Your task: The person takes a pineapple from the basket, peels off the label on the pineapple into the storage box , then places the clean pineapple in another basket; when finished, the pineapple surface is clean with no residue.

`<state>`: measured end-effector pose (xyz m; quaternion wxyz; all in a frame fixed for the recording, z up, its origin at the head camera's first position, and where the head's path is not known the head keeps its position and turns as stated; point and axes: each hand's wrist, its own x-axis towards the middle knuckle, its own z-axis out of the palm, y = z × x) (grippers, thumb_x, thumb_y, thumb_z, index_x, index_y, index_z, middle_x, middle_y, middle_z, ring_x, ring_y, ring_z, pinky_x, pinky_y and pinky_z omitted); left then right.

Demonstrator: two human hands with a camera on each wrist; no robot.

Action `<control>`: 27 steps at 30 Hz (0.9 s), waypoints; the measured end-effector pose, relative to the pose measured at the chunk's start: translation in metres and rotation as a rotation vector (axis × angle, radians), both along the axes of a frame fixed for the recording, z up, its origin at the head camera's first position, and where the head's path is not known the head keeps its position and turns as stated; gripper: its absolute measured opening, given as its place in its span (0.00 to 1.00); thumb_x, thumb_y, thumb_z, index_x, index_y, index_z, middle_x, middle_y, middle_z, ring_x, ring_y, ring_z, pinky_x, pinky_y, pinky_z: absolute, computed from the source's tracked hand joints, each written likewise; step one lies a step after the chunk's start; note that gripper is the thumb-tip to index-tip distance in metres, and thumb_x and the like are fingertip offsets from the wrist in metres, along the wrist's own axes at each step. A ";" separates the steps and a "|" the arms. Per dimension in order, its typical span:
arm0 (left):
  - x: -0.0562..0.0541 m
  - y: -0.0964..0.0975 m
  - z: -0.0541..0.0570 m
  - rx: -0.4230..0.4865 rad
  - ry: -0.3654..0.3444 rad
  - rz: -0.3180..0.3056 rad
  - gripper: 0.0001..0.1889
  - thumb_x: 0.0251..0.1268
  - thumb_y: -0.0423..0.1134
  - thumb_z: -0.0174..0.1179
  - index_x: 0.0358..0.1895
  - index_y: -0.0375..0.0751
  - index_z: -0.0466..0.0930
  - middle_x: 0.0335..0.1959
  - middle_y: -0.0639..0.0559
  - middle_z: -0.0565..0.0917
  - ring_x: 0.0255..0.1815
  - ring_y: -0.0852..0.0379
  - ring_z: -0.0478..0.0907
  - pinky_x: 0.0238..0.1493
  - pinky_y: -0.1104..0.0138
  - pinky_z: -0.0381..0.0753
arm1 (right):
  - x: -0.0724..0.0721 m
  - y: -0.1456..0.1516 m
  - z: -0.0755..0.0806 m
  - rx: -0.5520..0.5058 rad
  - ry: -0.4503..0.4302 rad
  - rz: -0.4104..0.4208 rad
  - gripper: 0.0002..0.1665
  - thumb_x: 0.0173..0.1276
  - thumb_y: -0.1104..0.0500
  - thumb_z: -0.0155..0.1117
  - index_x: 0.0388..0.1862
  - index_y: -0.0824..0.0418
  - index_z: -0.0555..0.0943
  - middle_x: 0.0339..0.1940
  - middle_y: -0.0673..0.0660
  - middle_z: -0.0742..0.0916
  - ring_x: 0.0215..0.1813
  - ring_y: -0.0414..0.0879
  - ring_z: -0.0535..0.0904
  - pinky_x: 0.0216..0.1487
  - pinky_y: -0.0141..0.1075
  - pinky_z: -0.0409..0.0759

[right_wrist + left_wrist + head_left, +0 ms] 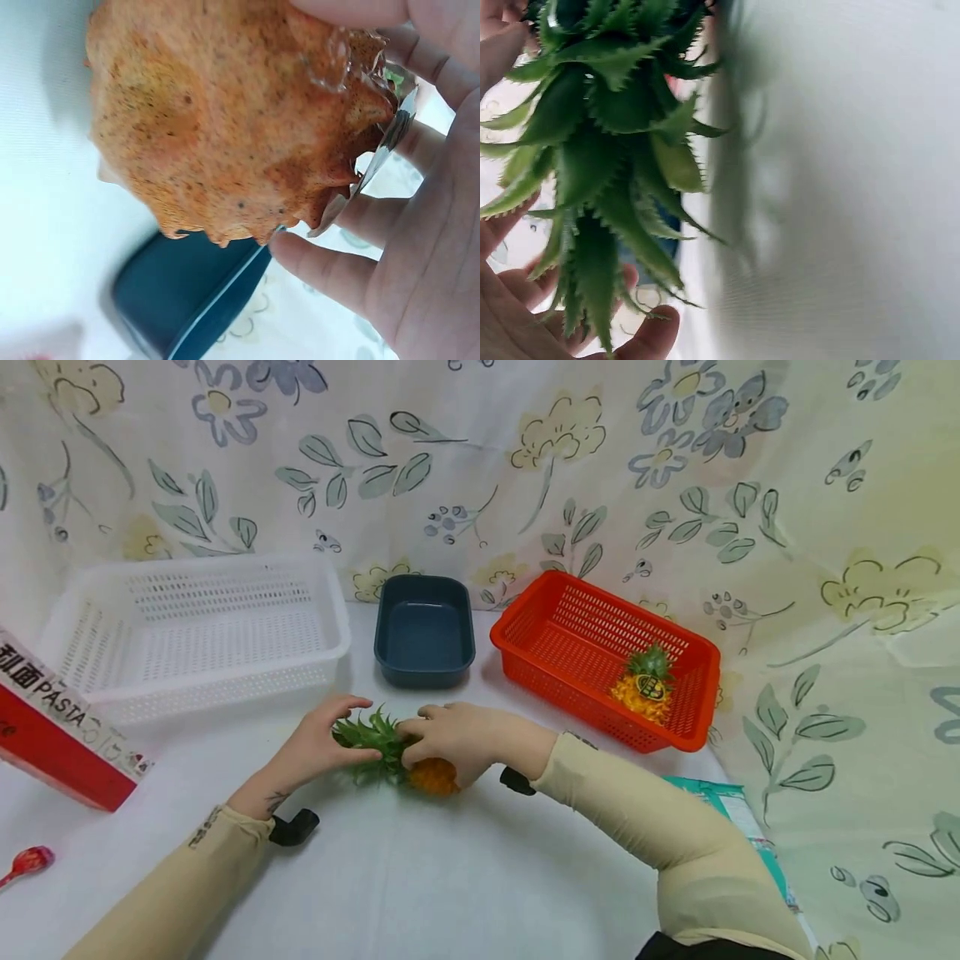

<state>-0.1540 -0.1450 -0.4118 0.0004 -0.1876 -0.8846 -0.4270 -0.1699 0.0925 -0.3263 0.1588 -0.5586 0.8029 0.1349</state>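
Observation:
A small orange pineapple (433,777) lies on its side on the white cloth, its leafy green crown (381,739) toward the left. From above, my right hand (468,739) grips the fruit's body. The right wrist view shows its spread fingers around the pineapple (217,127), beside a lifted paper label (382,154). My left hand (330,739) is at the crown, thumb and fingers spread to either side of the leaves. Close up in the left wrist view, spiky leaves (592,165) partly hide the left fingers, which do not close round them.
A white basket (225,681) stands back left, a dark blue tub (424,677) at back centre. In the red basket (585,697) at right sits another pineapple (645,689). A red pasta box (60,747), a red-wrapped lollipop (32,862) and a teal packet (712,793) lie about.

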 end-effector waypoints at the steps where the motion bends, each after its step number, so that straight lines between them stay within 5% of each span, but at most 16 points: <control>1: 0.000 0.000 -0.002 -0.007 -0.007 0.004 0.40 0.43 0.55 0.71 0.61 0.43 0.68 0.61 0.44 0.69 0.59 0.42 0.67 0.56 0.48 0.68 | 0.000 0.001 -0.001 -0.009 0.009 0.000 0.36 0.48 0.48 0.74 0.58 0.37 0.71 0.68 0.50 0.64 0.68 0.55 0.59 0.61 0.49 0.69; 7: 0.003 0.002 -0.005 -0.014 -0.018 0.024 0.38 0.45 0.52 0.71 0.59 0.38 0.70 0.59 0.41 0.72 0.53 0.43 0.71 0.53 0.50 0.70 | -0.005 0.021 -0.008 -0.233 -0.053 -0.115 0.46 0.45 0.48 0.75 0.64 0.44 0.64 0.72 0.52 0.61 0.73 0.57 0.52 0.68 0.55 0.57; 12: 0.005 0.003 -0.006 -0.010 -0.022 0.041 0.37 0.44 0.51 0.72 0.58 0.38 0.71 0.57 0.43 0.74 0.51 0.46 0.71 0.53 0.51 0.70 | -0.010 0.050 -0.018 -0.583 -0.327 -0.461 0.54 0.46 0.50 0.76 0.69 0.50 0.57 0.71 0.51 0.61 0.71 0.50 0.56 0.67 0.49 0.63; 15: 0.007 0.003 -0.006 -0.003 -0.020 0.048 0.35 0.45 0.51 0.72 0.57 0.39 0.72 0.55 0.44 0.74 0.50 0.47 0.71 0.53 0.52 0.69 | -0.007 0.061 -0.030 -0.740 -0.518 -0.691 0.58 0.45 0.51 0.77 0.70 0.48 0.52 0.71 0.53 0.61 0.70 0.55 0.59 0.63 0.54 0.66; 21: 0.009 0.003 -0.006 0.022 -0.008 0.053 0.33 0.44 0.49 0.72 0.56 0.42 0.73 0.54 0.45 0.75 0.51 0.47 0.72 0.52 0.53 0.71 | 0.005 0.061 -0.058 -0.846 -0.785 -1.030 0.58 0.45 0.53 0.78 0.70 0.50 0.52 0.69 0.60 0.62 0.61 0.61 0.69 0.53 0.50 0.76; 27: 0.012 0.004 -0.005 0.051 0.047 0.049 0.30 0.44 0.44 0.73 0.53 0.42 0.74 0.50 0.46 0.77 0.46 0.51 0.74 0.49 0.56 0.73 | 0.012 0.052 -0.072 -0.898 -0.916 -1.128 0.52 0.46 0.60 0.76 0.67 0.53 0.57 0.62 0.61 0.68 0.51 0.55 0.75 0.41 0.42 0.82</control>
